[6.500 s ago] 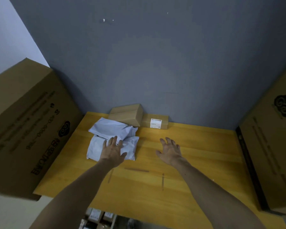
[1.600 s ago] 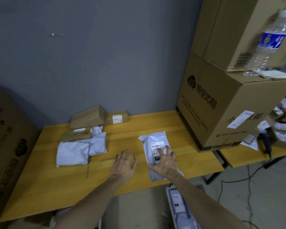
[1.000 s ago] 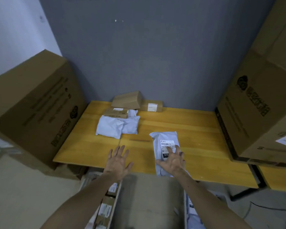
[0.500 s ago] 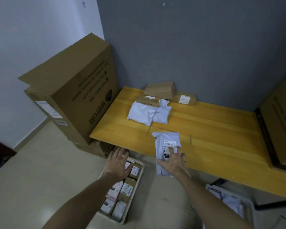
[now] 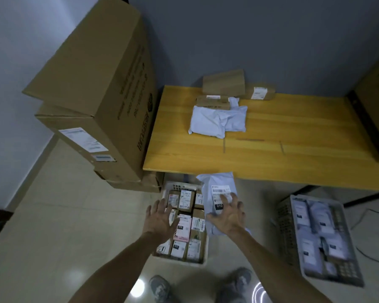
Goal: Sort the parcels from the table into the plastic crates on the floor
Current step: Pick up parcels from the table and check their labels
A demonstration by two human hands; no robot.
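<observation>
My right hand [image 5: 228, 215] holds a white poly-bag parcel [image 5: 217, 189] with a barcode label, off the table's front edge and above the floor. My left hand [image 5: 160, 217] is open with fingers spread, hovering over the left crate [image 5: 169, 186], which is full of small cardboard boxes. A second crate [image 5: 287, 228] on the right floor holds white bag parcels. On the wooden table [image 5: 271, 154] remain two white bags [image 5: 214, 121], a flat brown box [image 5: 212, 102] and two more brown boxes [image 5: 223, 83] by the wall.
Large cardboard cartons [image 5: 96, 90] are stacked left of the table, and another carton [image 5: 376, 119] sits at its right end. My shoes [image 5: 160, 289] stand on the tiled floor just before the left crate. Cables [image 5: 368, 215] lie at far right.
My right hand has pulled the labelled white bag off the table edge and down toward the floor. My view has tilted down, and both crates have come into sight.
</observation>
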